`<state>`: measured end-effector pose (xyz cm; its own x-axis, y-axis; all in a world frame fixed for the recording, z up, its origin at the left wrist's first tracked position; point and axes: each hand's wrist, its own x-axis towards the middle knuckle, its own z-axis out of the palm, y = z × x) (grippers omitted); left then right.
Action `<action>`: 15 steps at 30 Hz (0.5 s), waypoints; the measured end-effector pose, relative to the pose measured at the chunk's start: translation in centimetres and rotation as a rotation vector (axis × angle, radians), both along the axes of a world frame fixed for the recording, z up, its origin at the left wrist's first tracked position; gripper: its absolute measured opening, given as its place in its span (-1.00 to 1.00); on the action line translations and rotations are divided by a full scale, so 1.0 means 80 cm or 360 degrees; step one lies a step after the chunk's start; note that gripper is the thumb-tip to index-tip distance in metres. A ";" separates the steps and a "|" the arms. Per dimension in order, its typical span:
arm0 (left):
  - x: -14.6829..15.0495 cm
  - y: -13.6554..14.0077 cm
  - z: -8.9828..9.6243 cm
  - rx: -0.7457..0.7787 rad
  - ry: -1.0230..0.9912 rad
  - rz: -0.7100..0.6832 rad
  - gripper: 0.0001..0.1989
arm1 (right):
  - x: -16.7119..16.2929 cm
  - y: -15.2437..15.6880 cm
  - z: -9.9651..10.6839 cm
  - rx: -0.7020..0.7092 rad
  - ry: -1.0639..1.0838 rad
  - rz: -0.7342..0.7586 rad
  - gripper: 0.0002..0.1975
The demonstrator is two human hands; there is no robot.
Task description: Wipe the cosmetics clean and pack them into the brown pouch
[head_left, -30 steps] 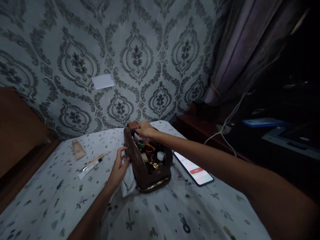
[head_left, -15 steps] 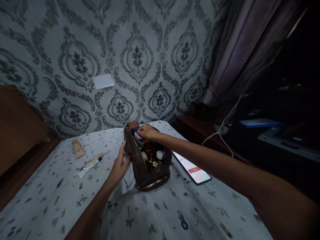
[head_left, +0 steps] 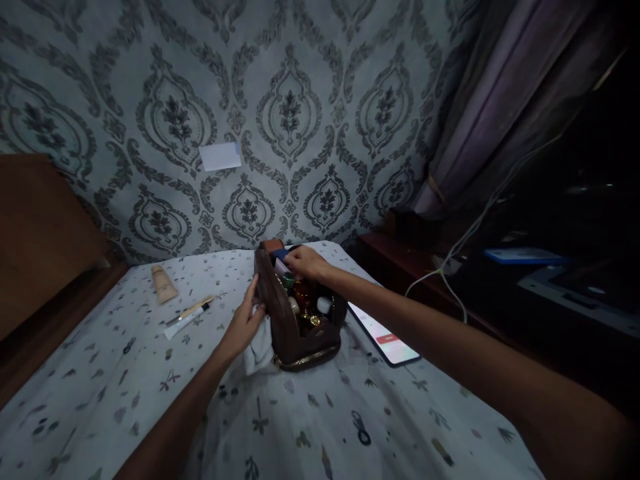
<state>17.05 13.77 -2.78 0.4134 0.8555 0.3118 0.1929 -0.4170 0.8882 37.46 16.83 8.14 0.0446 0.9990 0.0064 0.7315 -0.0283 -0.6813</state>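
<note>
A brown zippered bag (head_left: pixel 273 313) lies unzipped on the bed, its mouth facing up. My left hand (head_left: pixel 244 321) rests against the bag's left side, fingers stretched out and thumb apart. At the far end of the mouth, my right hand (head_left: pixel 306 263) reaches in with fingers pinched together; what they hold is hidden. Close to those fingertips are a dark blue item (head_left: pixel 281 255) and a pale pinkish item (head_left: pixel 281 267). Inside the bag I see a green item (head_left: pixel 289 281), an amber-red item (head_left: pixel 303 293), a white round lid (head_left: pixel 324 305) and a gold-coloured piece (head_left: pixel 314 320).
Left on the patterned sheet lie a beige tube (head_left: pixel 163 285) and slim brush-like items (head_left: pixel 187 319). A white cloth (head_left: pixel 260 347) touches the bag's left side. A lit phone (head_left: pixel 395 350) lies under my right forearm. White cables (head_left: pixel 465 237) hang at the right.
The view has shifted slightly, moving the scene a little to the right. My right hand stays at the bag's far end, and my left hand remains against its side.
</note>
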 end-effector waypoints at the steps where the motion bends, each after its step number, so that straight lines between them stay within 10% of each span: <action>1: 0.000 0.001 -0.001 -0.0004 -0.0023 -0.0006 -0.33 | 0.004 -0.002 0.001 0.0028 0.0018 -0.0007 -0.74; 10: -0.041 -0.016 0.006 0.0223 0.0416 0.0145 -0.51 | 0.024 -0.116 0.002 0.0832 0.0511 0.0006 -0.71; 15: -0.119 -0.008 0.004 0.0368 0.0887 0.0625 -0.65 | -0.010 -0.200 -0.020 0.1019 0.0292 0.0127 -0.79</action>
